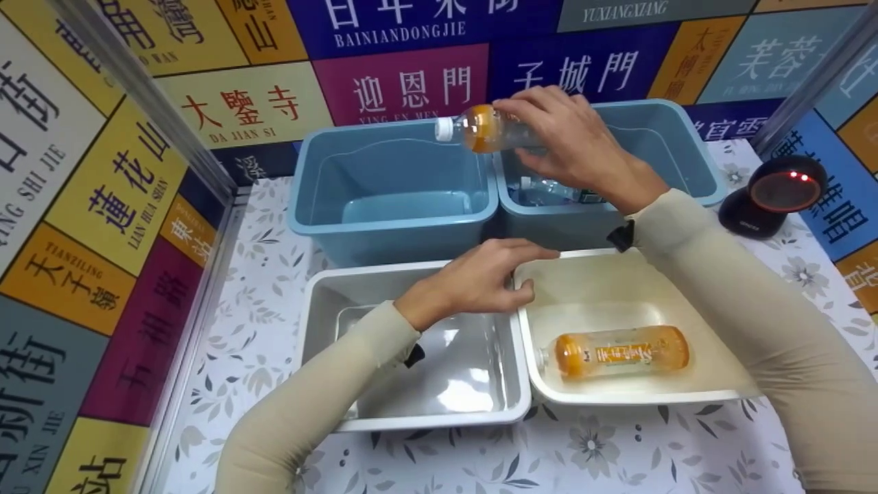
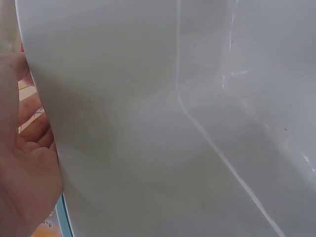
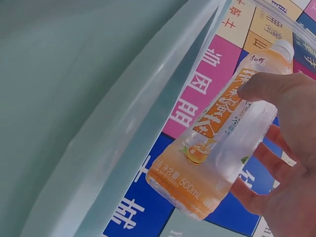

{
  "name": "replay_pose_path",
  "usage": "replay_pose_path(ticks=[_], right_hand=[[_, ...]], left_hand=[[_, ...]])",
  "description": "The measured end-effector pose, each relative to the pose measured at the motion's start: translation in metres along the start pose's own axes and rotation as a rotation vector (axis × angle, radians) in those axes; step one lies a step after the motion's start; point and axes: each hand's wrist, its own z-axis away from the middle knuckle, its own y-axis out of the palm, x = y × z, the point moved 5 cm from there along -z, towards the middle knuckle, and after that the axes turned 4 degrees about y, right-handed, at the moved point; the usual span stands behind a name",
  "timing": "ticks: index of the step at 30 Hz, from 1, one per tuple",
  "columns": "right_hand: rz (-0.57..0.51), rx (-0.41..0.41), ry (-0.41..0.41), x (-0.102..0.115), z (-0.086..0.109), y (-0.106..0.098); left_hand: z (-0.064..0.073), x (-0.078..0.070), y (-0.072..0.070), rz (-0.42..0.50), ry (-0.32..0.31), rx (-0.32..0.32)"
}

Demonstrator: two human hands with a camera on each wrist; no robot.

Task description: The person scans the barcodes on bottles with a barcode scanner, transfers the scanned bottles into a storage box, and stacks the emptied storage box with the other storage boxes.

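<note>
My right hand (image 1: 576,144) grips a clear plastic bottle with an orange label and white cap (image 1: 483,128). It holds the bottle sideways above the two blue bins, cap to the left. In the right wrist view, the thumb lies across the label of the bottle (image 3: 212,128) and the fingers pass behind it. Over the shared edge of the two light bins hovers my left hand (image 1: 480,278), fingers loosely bent around nothing. The left wrist view shows that hand (image 2: 34,173) beside a bin wall. Another orange-labelled bottle (image 1: 621,351) lies in the cream bin (image 1: 638,396).
The left blue bin (image 1: 398,225) and right blue bin (image 1: 693,137) stand at the back; clear bottles (image 1: 549,192) lie in the right one. A light grey bin (image 1: 439,415) is front left. A black round device (image 1: 775,195) stands at right, near patterned walls (image 1: 405,89).
</note>
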Motion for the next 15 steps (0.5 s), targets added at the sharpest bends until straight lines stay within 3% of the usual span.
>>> replay_pose_path(ticks=[15], right_hand=[[-0.014, 0.048, -0.005, 0.015, -0.012, 0.012]], left_hand=[[0.0, 0.001, 0.001, 0.006, 0.007, 0.004]])
